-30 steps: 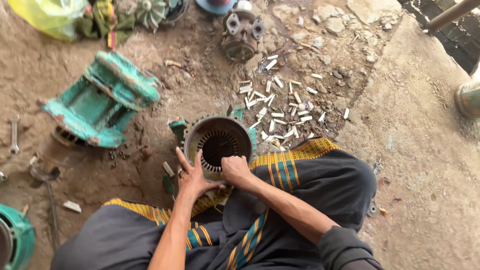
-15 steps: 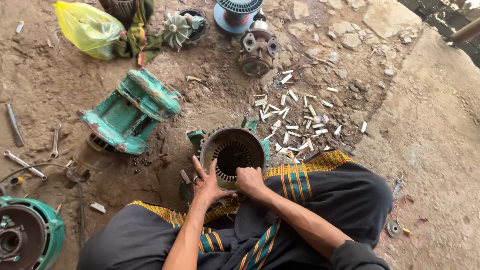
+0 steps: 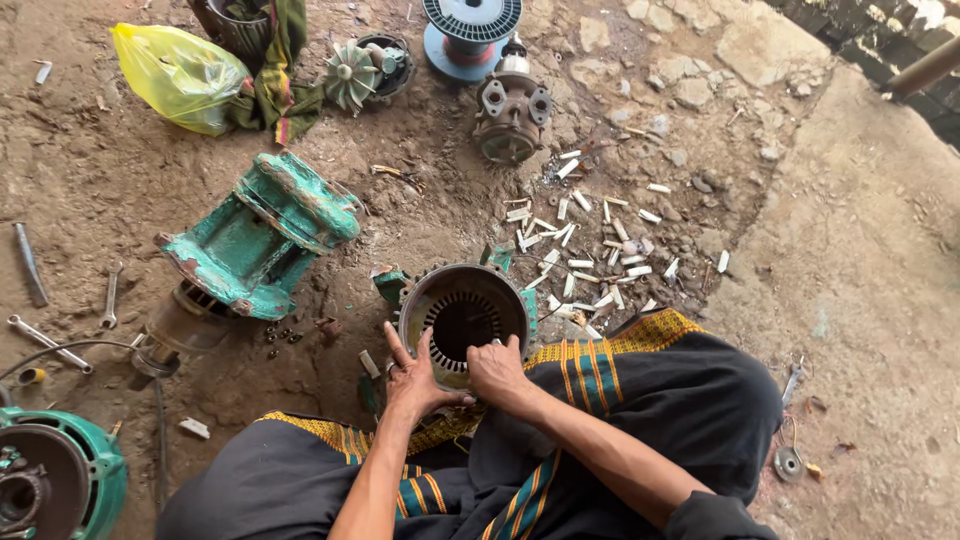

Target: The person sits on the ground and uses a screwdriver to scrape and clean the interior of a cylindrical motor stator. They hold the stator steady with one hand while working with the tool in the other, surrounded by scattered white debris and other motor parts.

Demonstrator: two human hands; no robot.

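Left hand [image 3: 412,375]: fingers spread flat, resting on the near left rim of the stator housing [image 3: 463,322]; grip released, palm pressing rather than closing.
Right hand [image 3: 495,372]: fingers curled over the near rim at about 5 o'clock of the ring; whether the grip pinches something small inside, I cannot tell.
Stator housing: round, grey, slotted inside, standing on the dirt floor [image 3: 110,170] just past the knees, at 12 o'clock from both hands. Its bore axis points up toward the camera.
Key relation: both hands touch the near edge; the right one is slightly nearer the bore, the left braces from 7 o'clock.
Lap: dark cloth with yellow striped border [image 3: 600,350], touching the housing's near side.
White slips [image 3: 590,255]: scattered at 1 o'clock of the housing, near it.
Green motor casing [image 3: 255,235]: tipped on its side at 10 o'clock, apart from the housing.
Spanners [image 3: 60,310]: well apart, at 9 o'clock.
Rusty end bracket [image 3: 510,115]: farther, at 12 o'clock.
Blue spool [image 3: 470,30]: beyond it, at the top edge.
Yellow bag [image 3: 175,70]: far, at 11 o'clock.
Room: bare earth with broken stones, a smoother concrete strip at 3 o'clock.
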